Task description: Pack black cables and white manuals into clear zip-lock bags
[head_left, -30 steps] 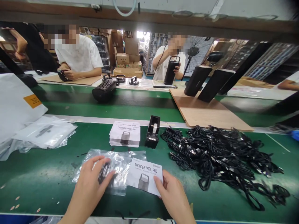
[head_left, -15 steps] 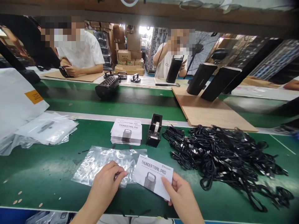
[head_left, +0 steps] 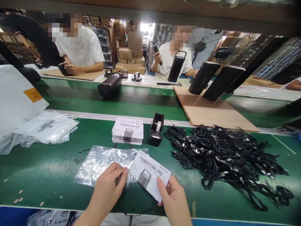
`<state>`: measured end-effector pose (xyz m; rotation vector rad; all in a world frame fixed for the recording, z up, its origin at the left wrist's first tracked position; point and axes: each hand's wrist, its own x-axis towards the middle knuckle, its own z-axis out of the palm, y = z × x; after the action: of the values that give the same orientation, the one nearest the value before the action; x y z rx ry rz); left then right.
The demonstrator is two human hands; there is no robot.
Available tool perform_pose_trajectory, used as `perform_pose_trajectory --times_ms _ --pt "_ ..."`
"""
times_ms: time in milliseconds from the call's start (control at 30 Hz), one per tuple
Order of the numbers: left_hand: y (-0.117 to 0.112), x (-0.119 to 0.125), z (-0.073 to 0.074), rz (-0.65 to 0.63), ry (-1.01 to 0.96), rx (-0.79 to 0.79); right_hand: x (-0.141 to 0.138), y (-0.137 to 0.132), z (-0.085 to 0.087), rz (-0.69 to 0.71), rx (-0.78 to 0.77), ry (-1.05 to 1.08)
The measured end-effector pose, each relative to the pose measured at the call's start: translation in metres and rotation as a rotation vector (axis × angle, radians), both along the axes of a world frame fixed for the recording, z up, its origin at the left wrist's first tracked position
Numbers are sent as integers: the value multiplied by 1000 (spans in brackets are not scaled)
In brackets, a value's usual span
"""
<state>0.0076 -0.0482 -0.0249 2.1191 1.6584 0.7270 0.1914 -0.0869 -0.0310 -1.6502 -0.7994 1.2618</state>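
My left hand [head_left: 108, 187] pinches the near edge of a clear plastic bag [head_left: 98, 161] that lies flat on the green table [head_left: 47, 169]; something dark shows between its fingers. My right hand [head_left: 172, 197] holds a white "Thunder Trail Pro" leaflet [head_left: 149, 174] by its lower right corner, tilted, its left corner touching the bag beside my left fingers. A stack of the same leaflets [head_left: 128, 130] sits further back.
A black tape dispenser [head_left: 156, 129] stands beside the leaflet stack. A big heap of black cables [head_left: 225, 157] fills the right side. Plastic bags [head_left: 44, 128] lie at left. Beyond are a conveyor, a black speaker [head_left: 110, 86], a wooden board [head_left: 211, 113] and two seated people.
My left hand went from lying flat on the bag to pinching its near edge. The right hand brought the leaflet leftward, tilting it until its corner meets the bag.
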Motion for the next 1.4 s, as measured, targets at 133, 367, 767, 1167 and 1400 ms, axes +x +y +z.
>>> perform_pose_trajectory --times_ms 133,367,767,1167,1400 --pt "0 -2 -3 -27 -19 8 3 -7 -3 115 -54 16" --pt "0 -4 -13 -92 34 44 10 -10 2 368 -102 -33" --pt "3 -2 12 -180 -86 -175 10 18 24 488 -123 330" --pt "14 13 13 -228 -223 -312 15 60 36 373 229 -849" --pt "16 18 4 -159 -209 -345 65 127 42 224 220 -1313"
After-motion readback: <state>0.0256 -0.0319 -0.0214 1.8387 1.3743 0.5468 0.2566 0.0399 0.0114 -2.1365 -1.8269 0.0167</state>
